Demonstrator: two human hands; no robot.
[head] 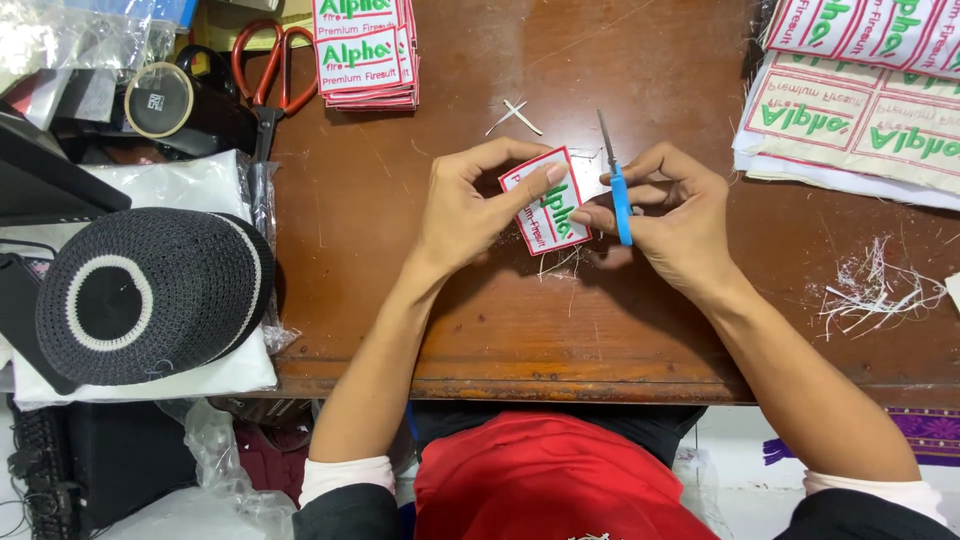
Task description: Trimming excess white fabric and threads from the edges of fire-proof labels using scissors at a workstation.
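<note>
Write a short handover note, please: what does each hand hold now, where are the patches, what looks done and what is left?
Left hand: fingers pinch one embroidered patch above the wooden table.
Right hand: holds small blue-handled snips at the patch's right edge.
Done: stack of cut patches at top; thread trimmings lie at right.
Left: uncut patch sheets at top right.

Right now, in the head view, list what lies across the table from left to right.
Black knitted cap with a white ring → red-handled scissors → stack of cut embroidered patches → left hand → patch being held → blue-handled snips → right hand → pile of thread trimmings.
</note>
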